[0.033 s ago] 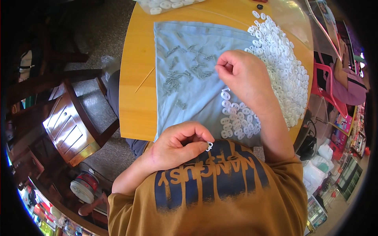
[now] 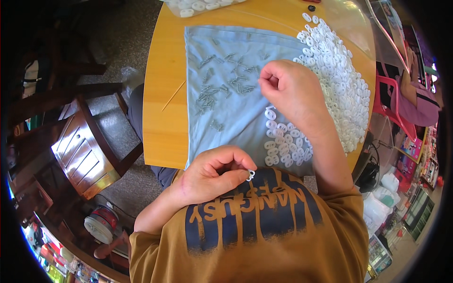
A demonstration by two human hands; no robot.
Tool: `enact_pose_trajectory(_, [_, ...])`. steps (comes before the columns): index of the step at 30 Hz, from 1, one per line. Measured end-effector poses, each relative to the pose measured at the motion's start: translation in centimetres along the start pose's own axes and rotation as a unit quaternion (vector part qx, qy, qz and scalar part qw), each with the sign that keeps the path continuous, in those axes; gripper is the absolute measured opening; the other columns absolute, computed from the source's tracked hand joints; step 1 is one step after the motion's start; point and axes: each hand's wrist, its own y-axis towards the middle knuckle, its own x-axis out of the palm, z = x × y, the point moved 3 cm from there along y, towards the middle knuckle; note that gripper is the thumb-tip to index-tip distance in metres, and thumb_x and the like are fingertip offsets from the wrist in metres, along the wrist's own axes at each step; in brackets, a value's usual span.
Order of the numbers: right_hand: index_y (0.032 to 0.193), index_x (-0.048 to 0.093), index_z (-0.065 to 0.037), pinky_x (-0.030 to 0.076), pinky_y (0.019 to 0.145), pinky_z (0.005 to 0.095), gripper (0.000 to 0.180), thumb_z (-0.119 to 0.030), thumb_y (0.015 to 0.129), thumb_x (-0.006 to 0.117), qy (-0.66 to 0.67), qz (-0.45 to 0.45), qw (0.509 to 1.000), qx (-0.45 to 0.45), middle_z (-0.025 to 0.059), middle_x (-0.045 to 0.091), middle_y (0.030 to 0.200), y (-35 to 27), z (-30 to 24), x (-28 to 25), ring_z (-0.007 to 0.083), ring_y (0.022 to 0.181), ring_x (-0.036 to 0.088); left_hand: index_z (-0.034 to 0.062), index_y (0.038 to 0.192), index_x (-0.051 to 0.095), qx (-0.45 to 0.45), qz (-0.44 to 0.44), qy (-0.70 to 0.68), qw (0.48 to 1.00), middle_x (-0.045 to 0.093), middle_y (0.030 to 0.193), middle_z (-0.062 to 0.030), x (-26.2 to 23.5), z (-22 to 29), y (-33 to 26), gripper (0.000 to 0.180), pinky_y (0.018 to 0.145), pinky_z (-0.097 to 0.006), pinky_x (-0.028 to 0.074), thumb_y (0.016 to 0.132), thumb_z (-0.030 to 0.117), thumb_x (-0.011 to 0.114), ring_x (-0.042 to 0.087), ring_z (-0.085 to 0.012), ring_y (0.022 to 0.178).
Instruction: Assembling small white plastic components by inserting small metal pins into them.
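Near the front of my shirt, my left hand (image 2: 214, 172) pinches a small white two-holed plastic piece (image 2: 250, 175) between thumb and forefinger. My right hand (image 2: 290, 87) hovers above the right part of a grey-blue cloth (image 2: 245, 122), its thumb and fingertips pressed together. Whatever may be in that pinch is hidden or too small to make out. Left of it, small metal coil springs (image 2: 207, 96) lie scattered over the cloth. A cluster of white oval two-holed pieces (image 2: 285, 144) rests on the cloth's near right part, beside my right forearm.
A large heap of white oval pieces (image 2: 337, 61) covers the right side of the wooden table (image 2: 163, 137). A clear container (image 2: 188, 9) of white pieces stands at the far edge. One thin stick (image 2: 173, 96) lies left of the cloth. A wooden chair (image 2: 87, 151) is at left.
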Motion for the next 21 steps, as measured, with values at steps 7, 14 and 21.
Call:
enact_pose_trajectory(7, [0.067, 0.054, -0.004, 0.046, 0.061, 0.0385, 0.01, -0.008, 0.069, 0.062, -0.037, 0.025, 0.998, -0.051, 0.0096, 0.057, 0.068, -0.3, -0.5, -0.4, 0.0294, 0.066, 0.056, 0.0018, 0.1, 0.057, 0.02, 0.02, -0.002, 1.0, 0.057, 0.085, 0.0038, 0.1, 0.5, -0.2, 0.014, 0.064, -0.016, 0.041, 0.087, -0.004, 0.054, 0.05, 0.0005, 0.073])
enact_pose_trajectory(14, [0.077, 0.054, -0.001, 0.045, 0.066, 0.0229, 0.01, 0.006, 0.074, 0.061, 0.456, -0.019, 0.89, 0.01, 0.0051, 0.06, 0.08, -3.0, -2.7, -1.6, 0.0103, 0.073, 0.056, 0.0014, 0.102, 0.057, 0.189, 0.19, -0.062, 0.961, 0.06, 0.083, -0.001, -0.3, 2.8, 0.2, 0.016, 0.056, -0.016, 0.041, 0.086, -0.002, 0.056, 0.051, -0.0031, 0.064])
enact_pose_trajectory(21, [0.091, 0.058, 0.001, 0.046, 0.07, 0.0206, 0.016, 0.006, 0.077, 0.062, 0.575, -0.061, 0.816, 0.024, 0.0028, 0.06, 0.085, -4.5, -4.1, -2.2, 0.0068, 0.077, 0.056, 0.0013, 0.105, 0.057, 0.259, 0.186, -0.015, 0.948, 0.059, 0.085, -0.0003, 0.8, 4.3, 0.8, 0.018, 0.057, -0.016, 0.041, 0.087, 0.0, 0.058, 0.05, -0.0026, 0.066])
